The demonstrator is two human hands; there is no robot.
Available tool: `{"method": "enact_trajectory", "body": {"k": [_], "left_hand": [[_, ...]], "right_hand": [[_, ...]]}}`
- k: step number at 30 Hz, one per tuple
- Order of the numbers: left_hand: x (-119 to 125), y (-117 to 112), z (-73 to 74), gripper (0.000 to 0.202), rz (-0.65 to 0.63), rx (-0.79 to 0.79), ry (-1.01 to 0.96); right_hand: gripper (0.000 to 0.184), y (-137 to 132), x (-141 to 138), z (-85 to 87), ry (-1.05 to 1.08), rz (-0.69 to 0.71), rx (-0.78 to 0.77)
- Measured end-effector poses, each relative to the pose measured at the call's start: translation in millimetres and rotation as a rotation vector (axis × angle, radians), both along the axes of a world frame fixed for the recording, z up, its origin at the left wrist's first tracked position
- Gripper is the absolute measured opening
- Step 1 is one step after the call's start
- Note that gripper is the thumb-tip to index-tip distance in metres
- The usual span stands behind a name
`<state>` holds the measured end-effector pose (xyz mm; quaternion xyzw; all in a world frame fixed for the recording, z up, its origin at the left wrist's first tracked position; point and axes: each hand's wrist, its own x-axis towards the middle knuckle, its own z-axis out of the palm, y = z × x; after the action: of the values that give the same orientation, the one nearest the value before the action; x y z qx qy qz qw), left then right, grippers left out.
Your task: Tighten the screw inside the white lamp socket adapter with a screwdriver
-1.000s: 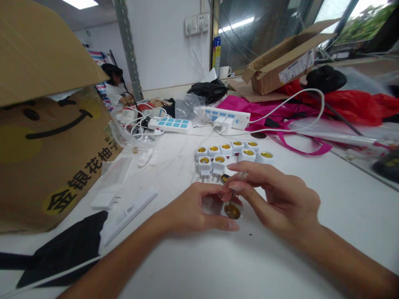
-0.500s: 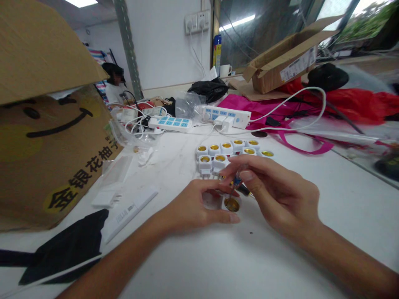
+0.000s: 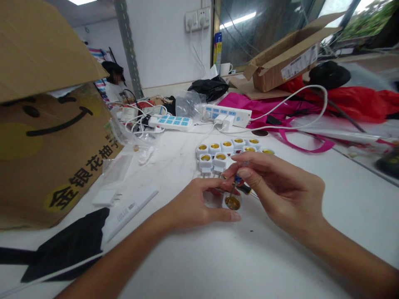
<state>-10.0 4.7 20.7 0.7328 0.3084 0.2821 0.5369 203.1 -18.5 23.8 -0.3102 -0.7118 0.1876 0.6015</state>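
My left hand [image 3: 199, 203] rests on the table with thumb and fingers closed around a white lamp socket [image 3: 233, 202] lined with gold-coloured metal. A small screwdriver [image 3: 237, 180] with a clear and blue handle is pinched in my right hand [image 3: 280, 193]. Its shaft slants down into the socket's opening; the tip is hard to make out inside. Behind my fingers lies another tool with a black and yellow handle [image 3: 245, 188], partly hidden. Just beyond my hands, several similar white sockets [image 3: 221, 160] stand in rows, some with plug pins showing.
Two power strips [image 3: 171, 122] with tangled white cables lie at the back. A large cardboard box [image 3: 56, 153] stands at left, near a flat white box [image 3: 132, 213] and a black cloth-like piece [image 3: 67, 247]. A pink bag [image 3: 243, 104] lies back right. Another person [image 3: 115, 85] is far left.
The screwdriver handle and my right hand have shifted slightly, with the shaft still in the socket. My left hand keeps its hold. The whole view has moved a little.
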Motion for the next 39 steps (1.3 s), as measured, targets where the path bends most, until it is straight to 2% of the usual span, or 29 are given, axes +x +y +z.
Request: {"method": "enact_trajectory", "body": {"k": [11,19,28,33,39], "left_hand": [[0.2,-0.5,-1.5,0.048,0.004,-0.018,0.010],[-1.2,0.0,-1.5,0.047,-0.001,0.011,0.012],[-0.2,-0.7,-1.6,0.045,0.003,0.013,0.003],[0.1,-1.6,-0.9,0.047,0.010,0.011,0.006],[1.7,-4.6,-3.1,0.048,0.050,0.001,0.000]], "right_hand": [[0.021,0.6,1.5,0.6,0.003,-0.051,-0.022],[0.021,3.0,3.9,-2.9,-0.016,-0.104,0.019],[0.014,2.4,2.5,0.0,-0.029,-0.154,0.046],[0.017,0.7,2.9,0.7,-0.049,-0.175,0.053],[0.028,-1.4,1.3,0.7,-0.071,-0.195,0.147]]}}
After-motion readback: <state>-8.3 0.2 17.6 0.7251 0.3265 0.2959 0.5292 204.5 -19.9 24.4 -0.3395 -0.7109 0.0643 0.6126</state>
